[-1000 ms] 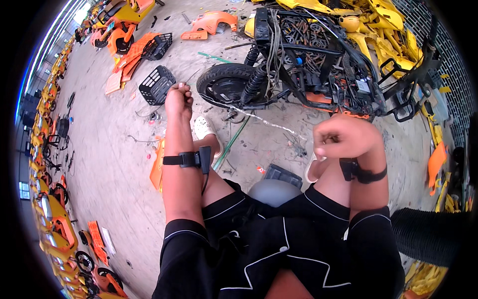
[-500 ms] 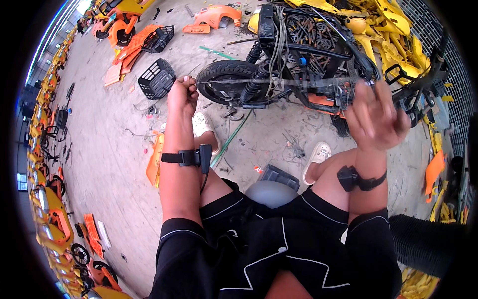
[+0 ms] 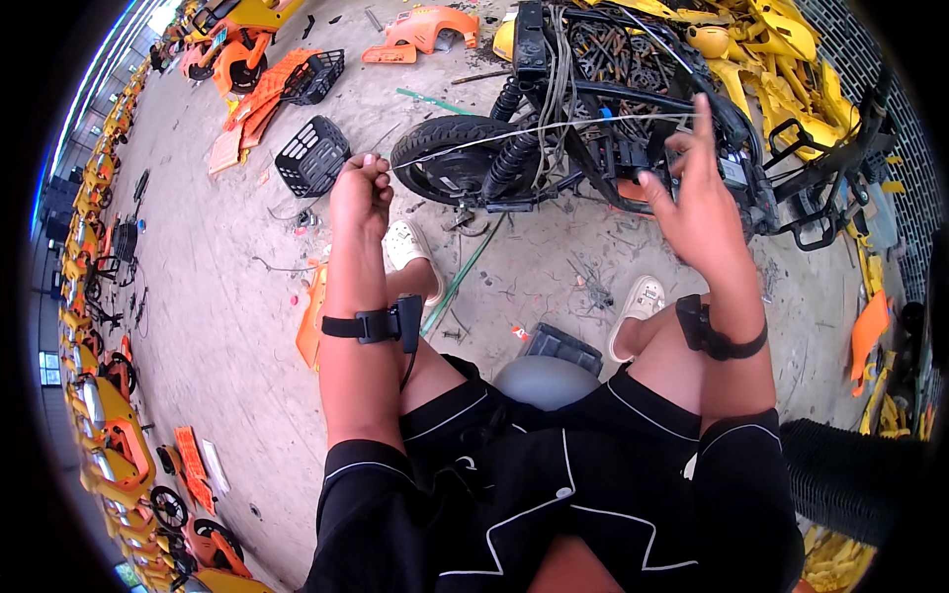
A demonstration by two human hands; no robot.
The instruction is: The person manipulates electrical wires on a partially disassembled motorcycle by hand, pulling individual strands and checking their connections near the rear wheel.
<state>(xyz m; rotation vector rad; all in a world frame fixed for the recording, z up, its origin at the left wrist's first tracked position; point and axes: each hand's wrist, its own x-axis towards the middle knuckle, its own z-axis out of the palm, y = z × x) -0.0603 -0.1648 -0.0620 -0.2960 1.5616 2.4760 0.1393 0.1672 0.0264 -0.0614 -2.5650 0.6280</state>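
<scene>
My left hand (image 3: 360, 195) is raised and closed on the end of a thin pale cable (image 3: 514, 134). The cable runs taut to the right, up to my right hand (image 3: 698, 201), whose fingers are spread around it in front of a stripped black scooter frame (image 3: 613, 119). The scooter lies on its side with its front wheel (image 3: 450, 163) toward me and a tangle of wires on top. I sit on a grey stool (image 3: 544, 381) with both white shoes on the concrete floor.
Two black plastic baskets (image 3: 311, 155) lie to the left of the wheel. Orange panels (image 3: 430, 28) and yellow body parts (image 3: 761, 49) are heaped behind the scooter. Orange scooters (image 3: 104, 435) line the left edge. A black ribbed hose (image 3: 850, 479) sits at lower right.
My right hand has risen from near my knee to the scooter frame and opened its fingers. The cable has been drawn taut between both hands. My left hand stayed raised.
</scene>
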